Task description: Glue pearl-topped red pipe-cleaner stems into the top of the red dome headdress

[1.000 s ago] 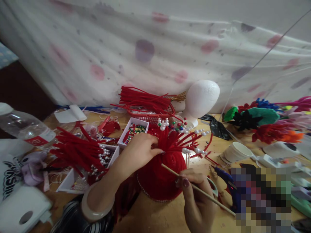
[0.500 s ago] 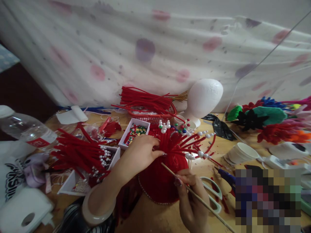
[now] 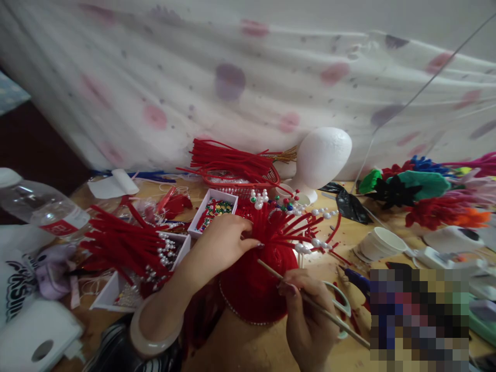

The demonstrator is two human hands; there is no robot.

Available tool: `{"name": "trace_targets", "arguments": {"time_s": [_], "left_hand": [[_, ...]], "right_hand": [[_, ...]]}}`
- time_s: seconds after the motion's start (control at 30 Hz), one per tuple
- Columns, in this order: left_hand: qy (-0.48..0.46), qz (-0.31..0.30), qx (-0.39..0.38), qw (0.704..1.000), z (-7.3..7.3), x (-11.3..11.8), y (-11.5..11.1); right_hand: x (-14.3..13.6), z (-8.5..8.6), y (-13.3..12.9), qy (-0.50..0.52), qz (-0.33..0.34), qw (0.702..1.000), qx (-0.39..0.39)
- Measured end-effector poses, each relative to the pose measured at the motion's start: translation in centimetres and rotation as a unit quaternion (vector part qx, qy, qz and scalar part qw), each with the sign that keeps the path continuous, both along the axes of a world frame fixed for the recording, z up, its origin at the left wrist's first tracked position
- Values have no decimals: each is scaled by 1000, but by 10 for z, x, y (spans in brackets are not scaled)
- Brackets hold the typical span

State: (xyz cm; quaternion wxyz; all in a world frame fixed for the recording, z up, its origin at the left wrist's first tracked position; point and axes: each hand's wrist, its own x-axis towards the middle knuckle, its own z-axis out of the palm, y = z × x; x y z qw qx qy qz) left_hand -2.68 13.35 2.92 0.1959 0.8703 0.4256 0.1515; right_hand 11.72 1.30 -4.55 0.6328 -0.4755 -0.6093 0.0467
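Note:
My left hand reaches over a red headpiece with a rounded, pearl-edged lower rim. Its fingers and thumb are closed on the red material near the top; the fingertips are partly hidden. From there, red pipe cleaners tipped with white pearls fan out to the right. My right hand grips a thin wooden stick like a pen. The stick's upper end lies over the front of the headpiece; whether it touches cannot be told. Green-handled scissors lie beside my right hand.
A white foam head stands behind, near a red basket of pipe cleaners. Left are a bead box, pearl-tipped red stems and a plastic bottle. Right are a paper cup, a glue gun and fuzzy flowers.
The view has turned slightly, so things on the right sit a little further left. Both hands keep their holds, with hardly any movement at the headpiece.

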Motion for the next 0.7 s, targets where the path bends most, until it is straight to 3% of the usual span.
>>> {"name": "trace_targets", "arguments": {"time_s": [0.3, 0.43, 0.57, 0.7], "left_hand": [[-19, -6, 16, 1000, -6, -1, 0], [-18, -7, 17, 1000, -7, -1, 1], [-22, -4, 11, 1000, -4, -1, 0], [-24, -7, 12, 1000, -3, -1, -1]], "right_hand": [[6, -7, -2, -87, 12, 995, -41], [5, -4, -4, -61, 33, 996, -61], [0, 2, -2, 26, 53, 998, 0], [0, 2, 1, 5, 39, 999, 16]]}}
